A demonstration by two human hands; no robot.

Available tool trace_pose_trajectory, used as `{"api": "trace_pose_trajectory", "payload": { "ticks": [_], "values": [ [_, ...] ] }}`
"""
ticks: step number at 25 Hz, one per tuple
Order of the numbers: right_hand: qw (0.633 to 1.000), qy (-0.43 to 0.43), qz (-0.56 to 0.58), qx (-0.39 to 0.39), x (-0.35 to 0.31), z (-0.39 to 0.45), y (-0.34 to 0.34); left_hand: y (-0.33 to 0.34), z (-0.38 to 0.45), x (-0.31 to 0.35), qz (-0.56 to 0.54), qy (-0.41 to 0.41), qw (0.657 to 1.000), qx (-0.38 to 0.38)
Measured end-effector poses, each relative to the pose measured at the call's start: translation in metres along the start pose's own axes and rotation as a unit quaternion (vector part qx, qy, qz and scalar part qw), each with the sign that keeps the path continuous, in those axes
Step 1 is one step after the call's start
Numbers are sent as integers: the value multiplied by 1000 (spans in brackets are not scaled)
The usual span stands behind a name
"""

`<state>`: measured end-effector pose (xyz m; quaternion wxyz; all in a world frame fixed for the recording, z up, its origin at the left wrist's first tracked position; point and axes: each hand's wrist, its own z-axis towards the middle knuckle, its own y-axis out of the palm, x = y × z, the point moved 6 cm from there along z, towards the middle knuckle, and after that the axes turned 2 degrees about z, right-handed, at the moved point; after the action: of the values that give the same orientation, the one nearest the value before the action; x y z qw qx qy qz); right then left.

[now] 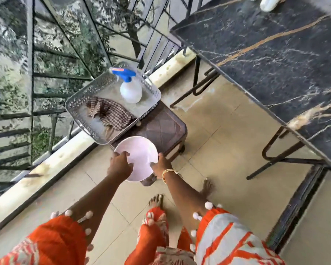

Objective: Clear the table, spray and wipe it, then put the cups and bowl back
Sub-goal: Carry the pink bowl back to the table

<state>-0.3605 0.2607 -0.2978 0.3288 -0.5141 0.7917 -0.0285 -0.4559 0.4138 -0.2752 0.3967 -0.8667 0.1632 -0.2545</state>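
Observation:
I hold a pale pink bowl (139, 155) in both hands above the near corner of a brown stool (166, 129). My left hand (119, 164) grips its left rim and my right hand (161, 165) grips its right rim. On the stool rests a perforated metal tray (78, 104) with a white spray bottle (131, 90) with a blue trigger and a checked cloth (108, 113) in it. The black marble table (275, 54) stands to the right. Two white cups (268, 2) show blurred at its far edge.
A metal railing (31, 73) and a low ledge (46, 169) run along the left, close behind the stool. The table's black metal legs (271, 155) stand on the tiled floor (227, 150) to the right. My bare feet (157, 199) are just behind the stool.

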Motion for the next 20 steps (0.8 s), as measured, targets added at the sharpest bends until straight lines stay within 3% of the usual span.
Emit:
{"api": "trace_pose_trajectory", "payload": {
  "ticks": [4,8,20],
  "values": [
    [995,17,91,20,13,19,7,3,-2,3,-36,25,999,27],
    [980,11,190,56,-7,2,-38,-28,-10,39,-73,58,992,81],
    [944,-103,264,168,-127,-12,-350,-150,30,329,-10,236,961,145]
  ]
}}
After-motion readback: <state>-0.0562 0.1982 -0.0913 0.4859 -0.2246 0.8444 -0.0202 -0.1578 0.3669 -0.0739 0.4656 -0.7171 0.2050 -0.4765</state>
